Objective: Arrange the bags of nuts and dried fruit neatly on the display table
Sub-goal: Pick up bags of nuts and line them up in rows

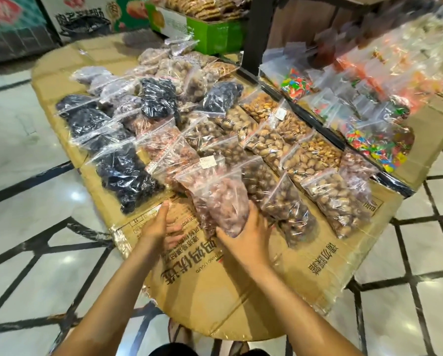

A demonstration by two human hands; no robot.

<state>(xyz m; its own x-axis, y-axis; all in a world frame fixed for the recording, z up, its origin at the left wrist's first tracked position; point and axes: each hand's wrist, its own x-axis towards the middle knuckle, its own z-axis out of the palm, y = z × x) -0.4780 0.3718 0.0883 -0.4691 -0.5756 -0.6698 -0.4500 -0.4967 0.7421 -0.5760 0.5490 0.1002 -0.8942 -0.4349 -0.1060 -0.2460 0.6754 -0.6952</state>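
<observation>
Bright, even overhead lighting. Glare spots on the floor tiles (71, 195) and the clear bags (117, 140). Shadows soft. Wide-angle bending at edges. Far right candy bags (369, 60) motion-blurred; centre reasonably sharp.

It was a shop selling loose snacks. Rows of clear zip bags of nuts (287, 150) and dark dried fruit (122, 173) lay on a display table (241, 291) covered in flattened cardboard, one bag bearing a price sticker (208, 160). Bags of coloured sweets (374, 145) lay alongside, and polished tiled floor (22, 155) surrounded it.
</observation>
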